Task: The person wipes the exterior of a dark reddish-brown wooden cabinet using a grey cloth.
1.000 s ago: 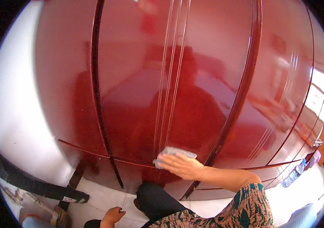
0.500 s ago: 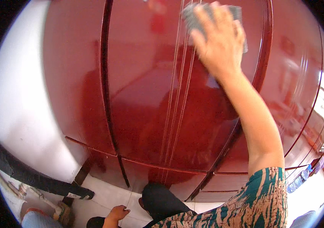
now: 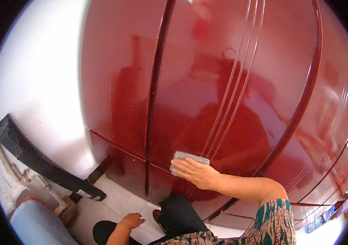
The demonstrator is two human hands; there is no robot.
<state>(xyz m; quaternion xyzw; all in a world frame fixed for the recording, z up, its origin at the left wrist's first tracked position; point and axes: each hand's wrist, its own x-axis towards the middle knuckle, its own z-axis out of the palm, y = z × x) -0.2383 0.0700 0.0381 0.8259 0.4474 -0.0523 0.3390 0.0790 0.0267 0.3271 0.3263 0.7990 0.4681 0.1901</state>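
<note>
With its fingers laid over a folded grey cloth (image 3: 203, 159), my right hand (image 3: 198, 173) presses it against the glossy dark red wardrobe door (image 3: 190, 114). Cloth and hand are low on the door, close to the horizontal seam along its bottom and left of the vertical grooves. My left hand (image 3: 133, 220) hangs low by my knees, holding nothing, its fingers loosely bent and slightly apart. Dark trousers (image 3: 182, 216) cover my bent leg just right of it.
A long black padded object (image 3: 45, 161) leans along the white wall (image 3: 39, 81) at left. Below it are a brush-like thing (image 3: 65, 210) and light blue fabric (image 3: 39, 224). Clear bottles (image 3: 319, 222) stand on the floor at far right. Pale tiles (image 3: 120, 196) cover the floor.
My right hand has brought the cloth from high on the door down to its lower left part. The view has shifted, so the wardrobe sits farther right. My left hand stays low.
</note>
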